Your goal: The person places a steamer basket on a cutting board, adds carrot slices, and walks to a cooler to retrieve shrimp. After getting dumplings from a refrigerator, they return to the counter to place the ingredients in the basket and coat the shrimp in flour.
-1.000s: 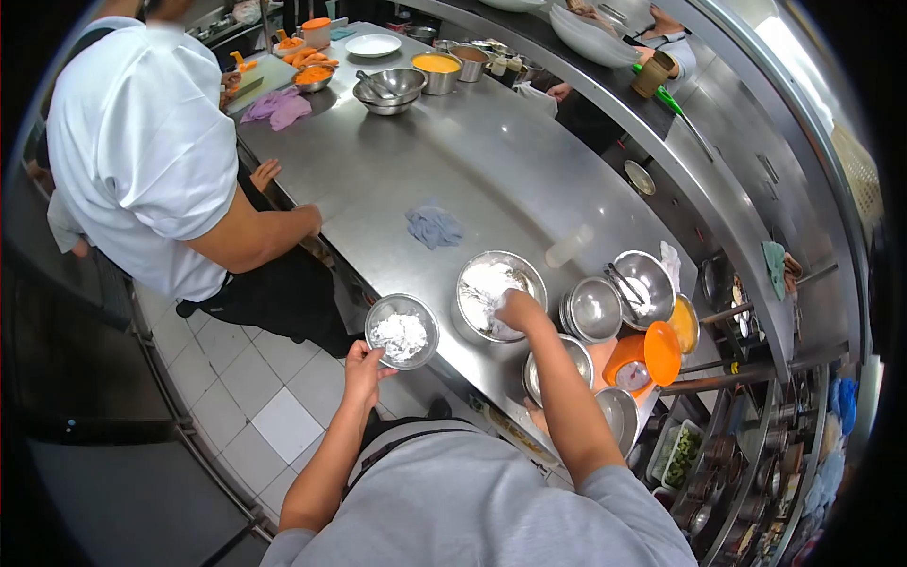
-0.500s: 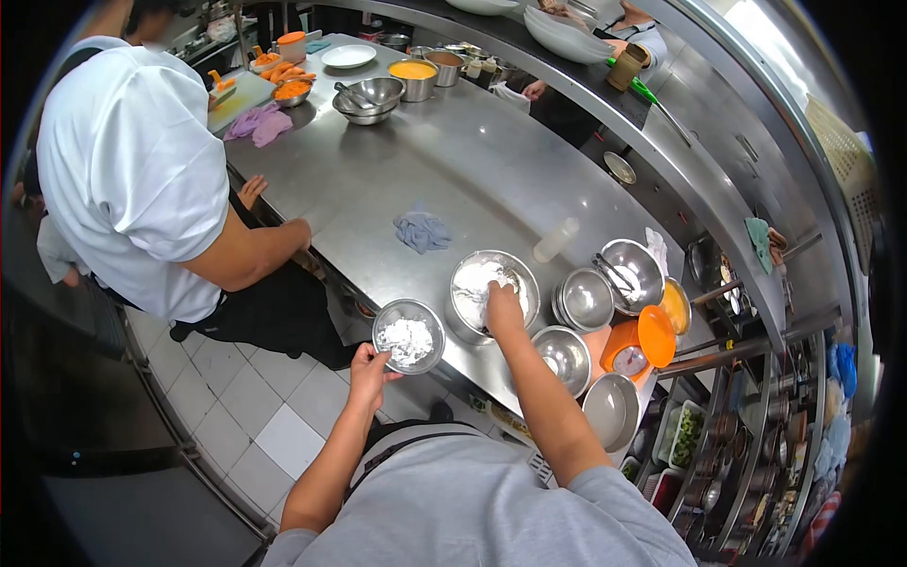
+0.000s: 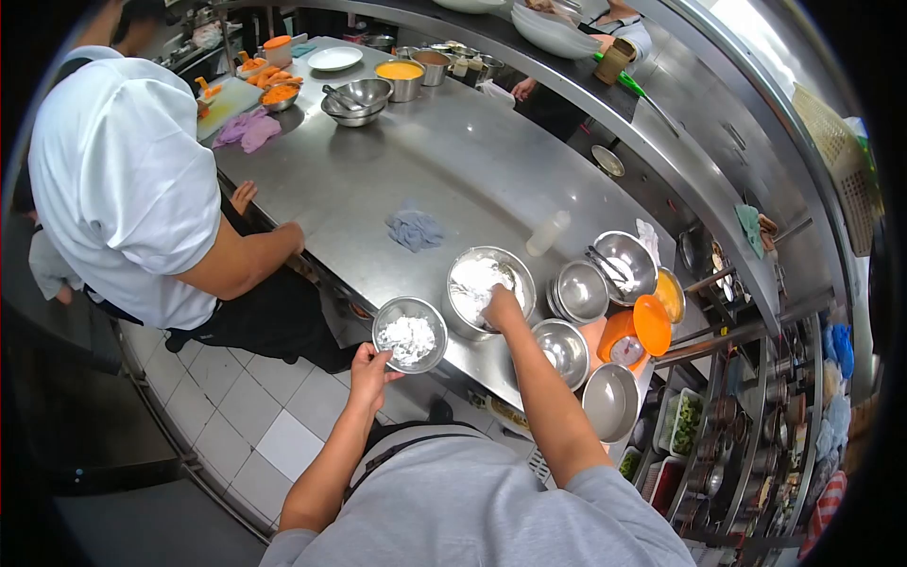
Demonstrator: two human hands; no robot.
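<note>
My left hand (image 3: 370, 367) grips the rim of a small metal bowl (image 3: 436, 354), fingers under it and thumb at the edge. White powder (image 3: 409, 338) lies in clumps in this bowl, which is held just off the table's front edge. My right hand (image 3: 503, 310) reaches into a larger, deep metal pot (image 3: 532, 293) standing on the table. More white powder (image 3: 472, 279) fills that pot. The right fingers are curled down at the powder; their tips, and whatever they hold, are hidden.
Metal bowls (image 3: 580, 291), an orange scale (image 3: 619, 333) and a squeeze bottle (image 3: 548, 233) stand right of the pot. A blue-grey cloth (image 3: 414, 230) lies on the steel table (image 3: 340, 203). A co-worker in a white shirt (image 3: 123, 180) stands at the left. An overhead shelf (image 3: 567, 80) spans the far side.
My right hand has shifted slightly lower in the pot. The left bowl stays nearly in place. The whole view has moved a little, with the table sliding slightly left and up.
</note>
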